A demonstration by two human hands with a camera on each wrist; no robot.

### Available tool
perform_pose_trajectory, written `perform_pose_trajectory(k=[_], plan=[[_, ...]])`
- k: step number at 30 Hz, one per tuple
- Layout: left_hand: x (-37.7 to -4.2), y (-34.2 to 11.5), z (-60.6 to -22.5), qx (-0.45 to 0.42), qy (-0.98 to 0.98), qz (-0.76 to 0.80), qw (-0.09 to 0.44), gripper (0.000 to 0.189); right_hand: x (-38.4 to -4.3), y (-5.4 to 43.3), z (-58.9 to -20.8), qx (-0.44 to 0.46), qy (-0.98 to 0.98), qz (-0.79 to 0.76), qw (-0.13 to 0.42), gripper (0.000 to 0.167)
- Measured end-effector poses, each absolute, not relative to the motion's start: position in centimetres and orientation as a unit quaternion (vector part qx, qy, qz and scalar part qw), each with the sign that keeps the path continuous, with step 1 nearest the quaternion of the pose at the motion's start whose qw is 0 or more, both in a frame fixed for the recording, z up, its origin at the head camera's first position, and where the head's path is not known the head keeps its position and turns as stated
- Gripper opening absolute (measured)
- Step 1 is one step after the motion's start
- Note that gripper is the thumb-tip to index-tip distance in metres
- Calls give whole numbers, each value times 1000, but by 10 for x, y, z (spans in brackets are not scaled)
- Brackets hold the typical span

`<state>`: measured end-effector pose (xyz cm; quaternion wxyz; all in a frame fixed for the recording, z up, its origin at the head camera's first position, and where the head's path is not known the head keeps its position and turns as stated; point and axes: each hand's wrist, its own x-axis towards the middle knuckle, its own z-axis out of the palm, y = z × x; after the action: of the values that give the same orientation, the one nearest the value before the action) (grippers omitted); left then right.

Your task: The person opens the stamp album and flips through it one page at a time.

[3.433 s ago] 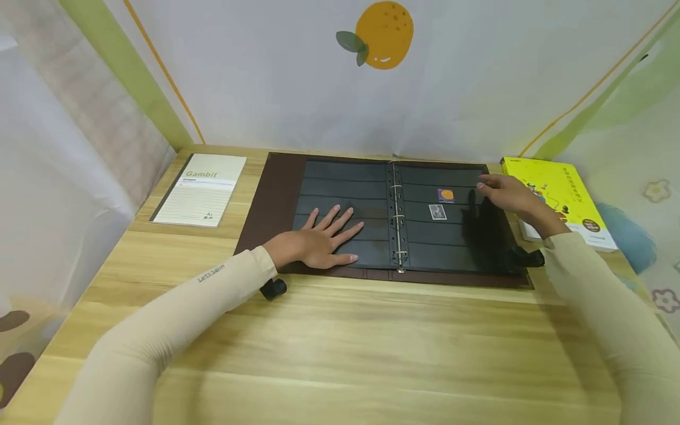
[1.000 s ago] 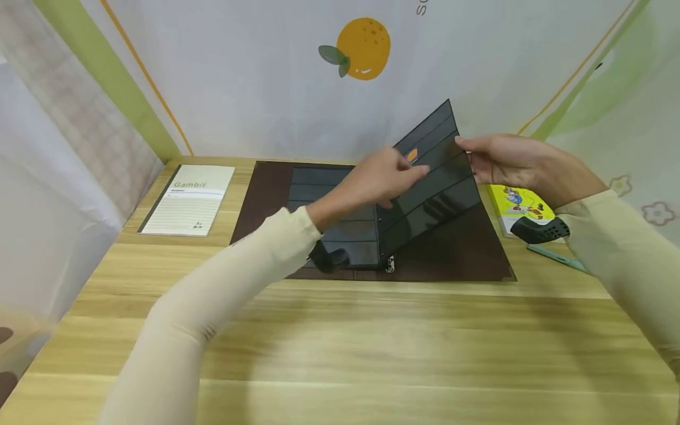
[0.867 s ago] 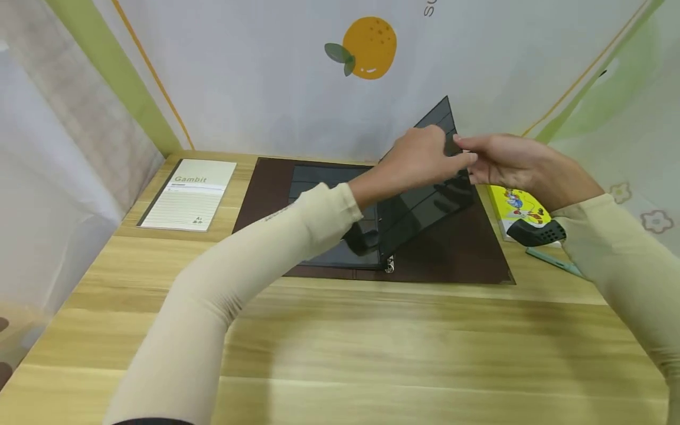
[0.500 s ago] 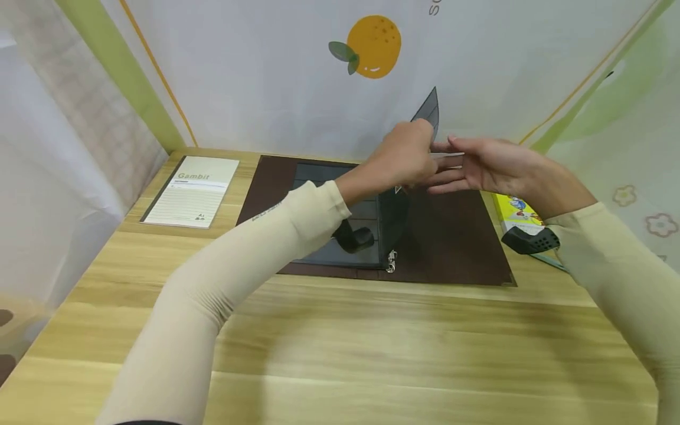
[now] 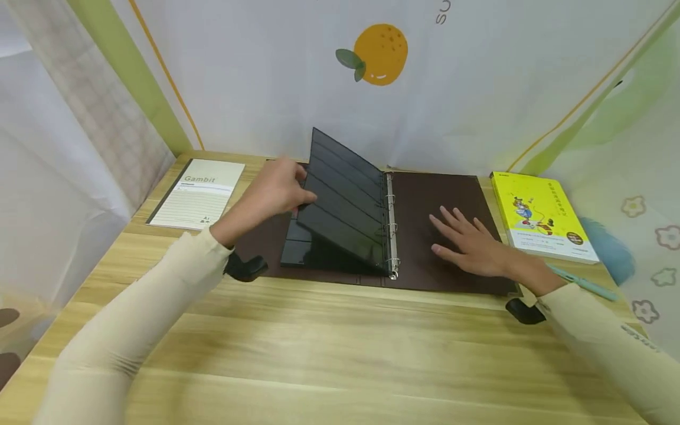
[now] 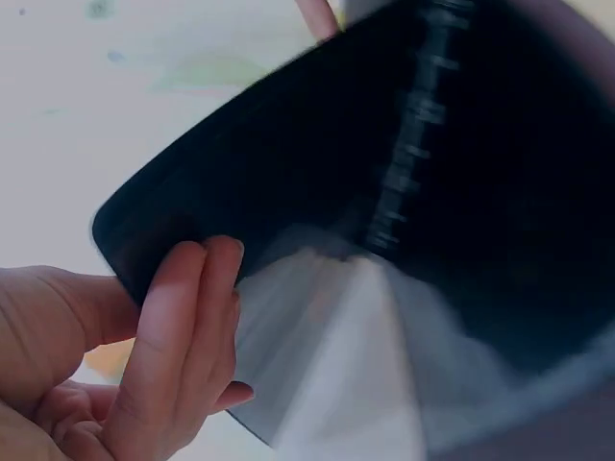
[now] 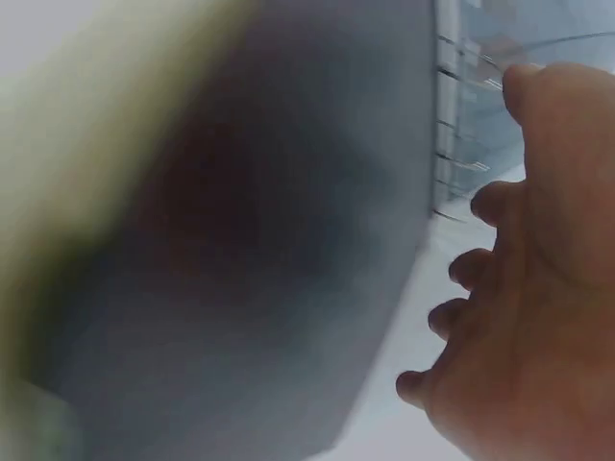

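Observation:
A dark brown ring binder (image 5: 441, 195) lies spread on the wooden table. In the head view, my left hand (image 5: 278, 189) pinches the outer edge of a black pocket page (image 5: 345, 200), which stands tilted over the binder's left side. The left wrist view shows thumb and fingers (image 6: 183, 336) on either side of that page near its corner. Metal rings (image 5: 391, 227) run down the binder's spine. On the bare right cover my right hand (image 5: 473, 245) lies spread, palm down, holding nothing. The stamps are hidden from view.
A Gambit notebook (image 5: 196, 193) lies left of the binder. At the right are a yellow book (image 5: 542, 215) and a pale green slim tool (image 5: 584, 283), partly behind the right wrist. A white printed curtain (image 5: 265, 88) hangs behind the table.
The page with the stamps was lifted from the right side, passed from my right hand to my left and swung leftward over the rings. My right hand let go and came down on the cover.

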<state>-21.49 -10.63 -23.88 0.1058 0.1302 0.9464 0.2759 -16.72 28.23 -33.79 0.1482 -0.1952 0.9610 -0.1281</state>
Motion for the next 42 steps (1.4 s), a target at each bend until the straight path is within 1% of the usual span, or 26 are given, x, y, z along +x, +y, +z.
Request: perform_pose_trajectory(k=[4,8,9,13,14,16,17,19,21,22,24,26,27,29,31,34,36,38,40,42], plan=[[-215,-129,-276,113,951,263,117,60,-155,286,-354,-191,965,-110,144,75],[-217,-134,-307,103,953,257,124,58,-148,289,-360,-184,966,-106,150,77],[-217,-134,-313,103,954,254,125,56,-147,290,-361,-183,965,-108,151,77],[-214,-130,-330,111,955,241,132,28,-142,292,-368,-178,964,-118,157,78],[-213,-129,-332,115,955,238,131,29,-140,292,-369,-177,964,-120,158,78],[-210,-126,-335,125,958,227,122,40,-139,292,-370,-175,963,-124,160,79],[-208,-125,-336,131,961,216,112,43,-138,292,-371,-175,963,-127,160,79],[-204,-122,-337,152,968,179,86,43,-138,292,-372,-175,963,-133,159,79],[-200,-118,-339,188,972,125,60,36,-138,292,-372,-175,962,-139,158,78],[-198,-116,-340,211,971,102,54,38,-139,291,-373,-175,962,-142,157,78],[-196,-112,-343,260,960,73,73,56,-138,291,-374,-175,961,-147,156,78],[-194,-109,-346,303,944,63,118,72,-138,290,-375,-173,961,-149,156,78],[-194,-108,-348,318,935,63,146,75,-138,290,-376,-172,961,-150,157,78],[-194,-109,-352,329,922,65,193,74,-137,290,-377,-170,961,-152,158,78],[-194,-110,-356,337,916,61,209,72,-137,290,-377,-169,961,-150,157,78],[-193,-115,-359,340,913,71,214,72,-136,289,-375,-171,961,-148,161,78],[-193,-120,-358,342,912,94,207,73,-136,290,-371,-173,960,-152,162,77],[-195,-127,-355,342,914,116,186,72,-139,295,-363,-178,959,-157,152,76],[-201,-136,-350,340,920,131,142,70,-142,304,-351,-184,961,-164,122,75],[-210,-147,-341,326,932,134,81,67,-147,317,-338,-184,967,-161,78,75]])
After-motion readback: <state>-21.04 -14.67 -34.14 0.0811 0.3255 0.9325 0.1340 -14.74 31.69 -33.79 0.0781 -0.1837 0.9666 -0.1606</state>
